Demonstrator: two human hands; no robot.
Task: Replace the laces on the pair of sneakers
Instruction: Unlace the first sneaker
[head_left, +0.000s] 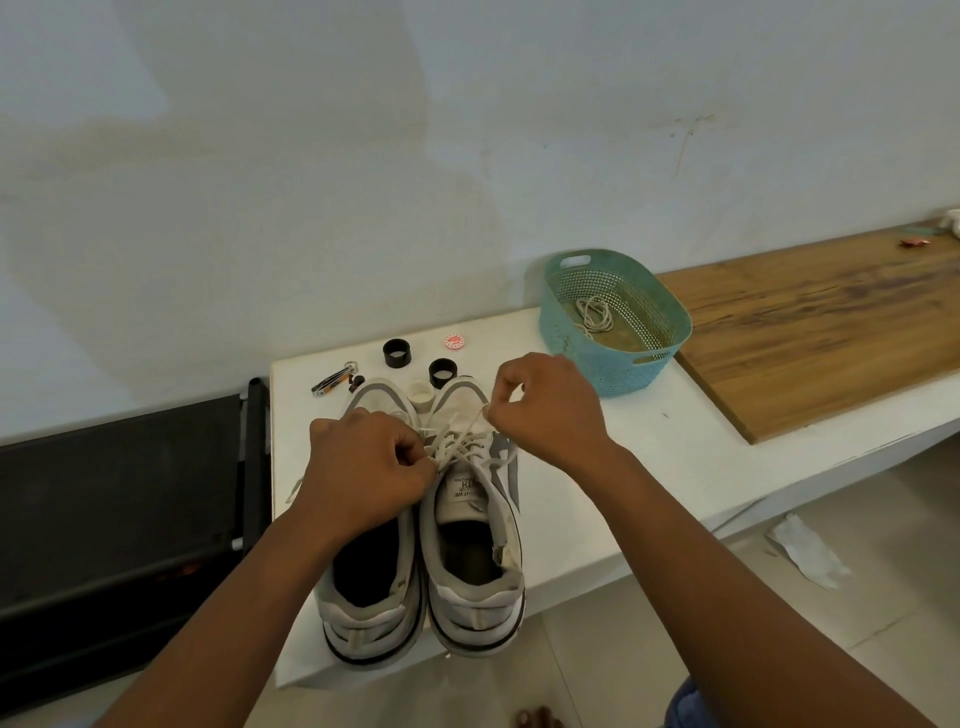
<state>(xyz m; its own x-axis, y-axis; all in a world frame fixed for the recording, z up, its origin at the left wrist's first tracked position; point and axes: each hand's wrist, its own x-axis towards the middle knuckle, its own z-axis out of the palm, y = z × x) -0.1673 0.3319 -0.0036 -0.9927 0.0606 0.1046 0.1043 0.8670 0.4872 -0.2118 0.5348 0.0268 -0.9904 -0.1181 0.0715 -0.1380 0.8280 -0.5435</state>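
Two white and grey sneakers stand side by side on the white table (597, 457), heels toward me. On the right sneaker (475, 561) a white lace (462, 447) crosses the eyelets. My left hand (363, 467) pinches the lace at the left side of the eyelets and covers the front of the left sneaker (371, 587). Over the toe of the right sneaker, my right hand (545, 405) pinches another end of the lace and holds it raised. A second lace (595, 314) lies coiled in the teal basket (613, 364).
The teal basket stands at the back right of the table, beside a wooden board (821, 332). Behind the sneakers lie two black rings (397, 353), a white cap (421, 396), a red-white disc (454, 341) and a nail clipper (332, 381). A black appliance (119, 509) sits at left.
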